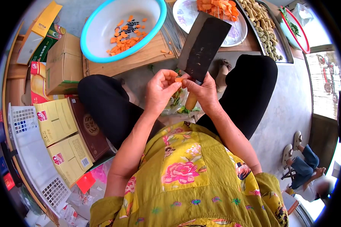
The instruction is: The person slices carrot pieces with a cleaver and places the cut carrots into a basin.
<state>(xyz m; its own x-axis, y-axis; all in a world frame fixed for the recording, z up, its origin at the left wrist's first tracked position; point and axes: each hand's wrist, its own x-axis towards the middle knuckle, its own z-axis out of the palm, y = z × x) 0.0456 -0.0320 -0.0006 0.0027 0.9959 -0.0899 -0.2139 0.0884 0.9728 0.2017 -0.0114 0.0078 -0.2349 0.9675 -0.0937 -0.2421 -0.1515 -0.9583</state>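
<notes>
My right hand (204, 92) is closed around a cleaver (204, 43) near where its handle (191, 101) meets the blade. The broad dark blade points up and away from me. Pinched in my left hand (162, 90) is a small orange carrot piece (179, 80), close against the base of the blade and the right fingers. Both hands meet between my knees. Beneath them, partly hidden, lie green leafy scraps (177, 96) and clear plastic. Beyond the hands, a white basin (98, 28) with a blue rim contains cut carrot pieces (127, 41).
A patterned plate (182, 17) bears sliced carrots (219, 8). Beside it, a metal tray (286, 49) holds tan and greenish pieces. Behind stands a red-rimmed bowl (305, 47). Cardboard boxes (64, 62) and a white basket (34, 147) line the left. A person (307, 166) sits at lower right.
</notes>
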